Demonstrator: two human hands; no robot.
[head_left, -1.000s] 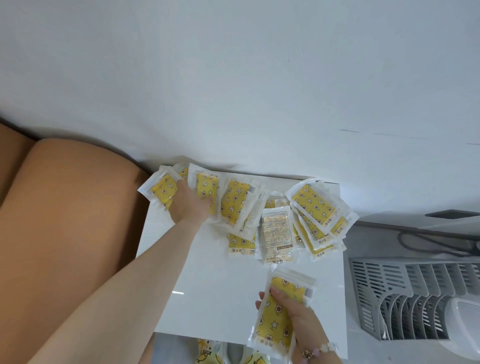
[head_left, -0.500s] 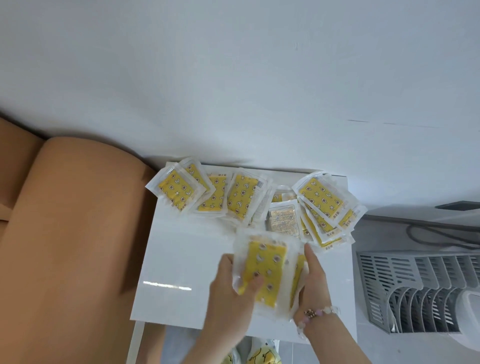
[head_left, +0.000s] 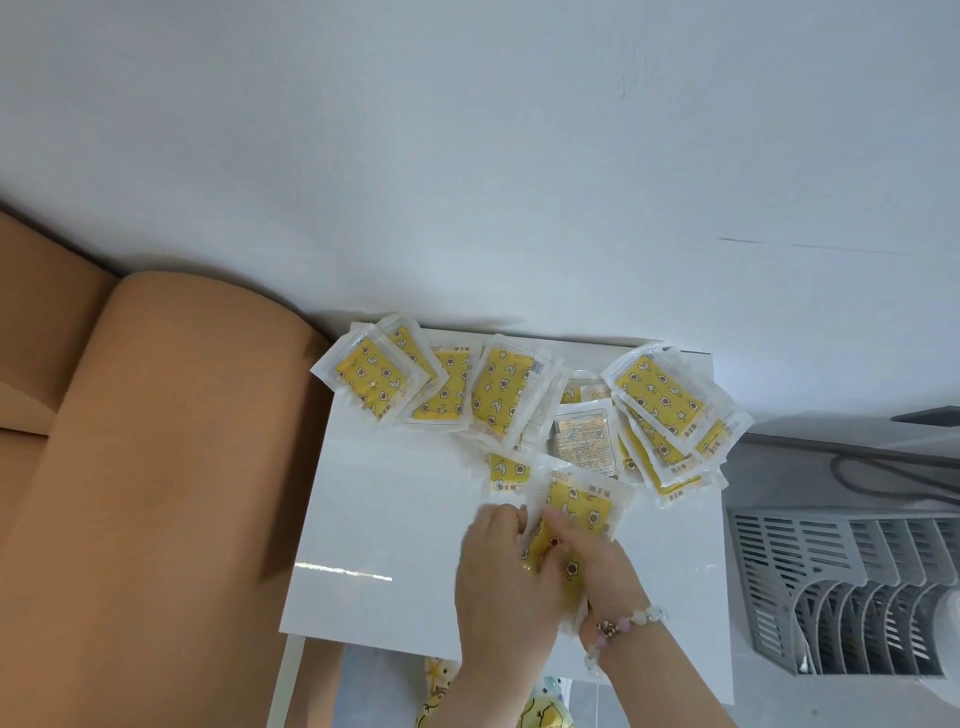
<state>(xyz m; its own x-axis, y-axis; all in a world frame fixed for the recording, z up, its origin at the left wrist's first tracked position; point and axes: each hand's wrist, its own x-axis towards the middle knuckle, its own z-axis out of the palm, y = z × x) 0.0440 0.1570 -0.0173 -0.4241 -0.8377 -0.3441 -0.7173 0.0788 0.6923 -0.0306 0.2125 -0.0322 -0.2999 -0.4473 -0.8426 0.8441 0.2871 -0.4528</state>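
Note:
Several clear packets with yellow patterned pads lie fanned along the far edge of a small white table (head_left: 395, 525): one group at the left (head_left: 374, 382), one in the middle (head_left: 501, 395), a stack at the right (head_left: 662, 395), and one packet turned print side up (head_left: 584, 439). Near the table's front, both hands hold one yellow packet (head_left: 582, 506). My left hand (head_left: 498, 571) grips its left edge. My right hand (head_left: 597, 561), with a bead bracelet at the wrist, lies over its lower part with fingers curled on it.
A tan sofa arm (head_left: 171, 441) stands against the table's left side. A white wall (head_left: 467, 156) rises behind. At the right, a grey slotted rack (head_left: 841, 587) sits on a grey surface with a dark cable (head_left: 883, 467) behind it. Yellow patterned fabric (head_left: 441, 691) shows below the table.
My left hand left the far-left packets and came to the packet in my right hand. Both hands then lowered that packet toward the table's front, right hand now over it.

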